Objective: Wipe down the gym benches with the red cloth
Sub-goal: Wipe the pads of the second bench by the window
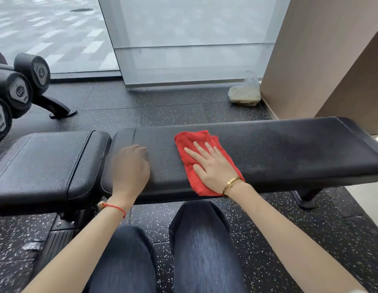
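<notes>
Black round-headed dumbbells (21, 89) sit on a rack left of the black padded leather bench (289, 149); a pale plastic bag (245, 92) lies beyond it. On its pad, the right hand (213, 166) presses spread fingers onto the crumpled red cloth (192, 142); the left hand (131, 168), blurred, rests beside, fingers loosely bent.

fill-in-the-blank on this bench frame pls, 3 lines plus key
1. The right hand presses flat on the ____ cloth.
2. The left hand rests on the long bench pad and holds ____.
3. The plastic bag lies on the floor beside the ____ wall.

Missing words: red; nothing; beige
</notes>
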